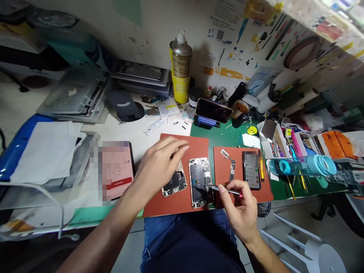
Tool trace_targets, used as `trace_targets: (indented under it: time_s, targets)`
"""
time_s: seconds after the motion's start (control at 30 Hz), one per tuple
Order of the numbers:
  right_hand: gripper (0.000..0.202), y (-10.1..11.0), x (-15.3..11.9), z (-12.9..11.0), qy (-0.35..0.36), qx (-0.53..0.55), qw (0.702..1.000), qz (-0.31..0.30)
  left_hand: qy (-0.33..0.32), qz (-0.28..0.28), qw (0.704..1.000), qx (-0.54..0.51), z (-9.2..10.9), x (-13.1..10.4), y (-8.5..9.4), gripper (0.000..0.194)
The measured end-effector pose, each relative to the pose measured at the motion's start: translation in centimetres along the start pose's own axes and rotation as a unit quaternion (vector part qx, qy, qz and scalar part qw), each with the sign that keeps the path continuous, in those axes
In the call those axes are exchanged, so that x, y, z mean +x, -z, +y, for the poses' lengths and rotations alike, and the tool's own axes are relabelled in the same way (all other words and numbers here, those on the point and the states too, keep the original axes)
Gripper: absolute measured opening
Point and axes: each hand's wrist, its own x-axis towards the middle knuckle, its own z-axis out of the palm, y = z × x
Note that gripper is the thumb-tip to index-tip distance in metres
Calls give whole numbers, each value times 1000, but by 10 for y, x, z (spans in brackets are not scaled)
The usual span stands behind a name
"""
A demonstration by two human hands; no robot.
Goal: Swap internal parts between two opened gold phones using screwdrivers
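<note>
My right hand (241,208) grips a slim screwdriver (227,190) with a metallic shaft and a red end. Its thin tip points left, over the opened phone (199,189) lying on a red-brown mat (155,204). That phone shows its black battery and inner parts. Above a second opened phone (174,185), just to the left, hovers my left hand (159,161), covering its upper part. The left thumb and fingers come together in a pinch; whatever may be between them is too small to make out.
A tablet (118,170) with a lit screen lies left. On another mat (265,195) rest a narrow circuit board (232,170) and a lit phone (251,170). Behind stand a spray can (181,68) and a propped phone (214,110). A blue bottle (301,165) lies right, near tool trays.
</note>
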Motion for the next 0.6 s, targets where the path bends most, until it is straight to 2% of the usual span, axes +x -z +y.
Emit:
trace_targets:
  time_s: [0.03, 0.1, 0.2, 0.27, 0.4, 0.6]
  targets:
    - [11, -4, 0, -2, 37, -17, 999, -24, 11, 16, 1000, 7, 0, -22, 7, 21]
    - [10, -13, 2, -5, 109, -47, 991, -63, 15, 44, 999, 10, 1, -66, 11, 15]
    - [14, -27, 5, -9, 188, -78, 972, -116, 7, 58, 998, -1, 0, -117, -1, 25]
    - [15, -34, 8, -11, 220, -92, 961, -140, -8, 62, 998, 6, -2, -136, -11, 33]
    - [14, -43, 9, -11, 240, -130, 950, -149, -44, 68, 996, 34, -5, -147, -21, 34]
    - [14, -47, 10, -12, 237, -150, 947, -155, -33, 52, 998, 32, -7, -146, -22, 26]
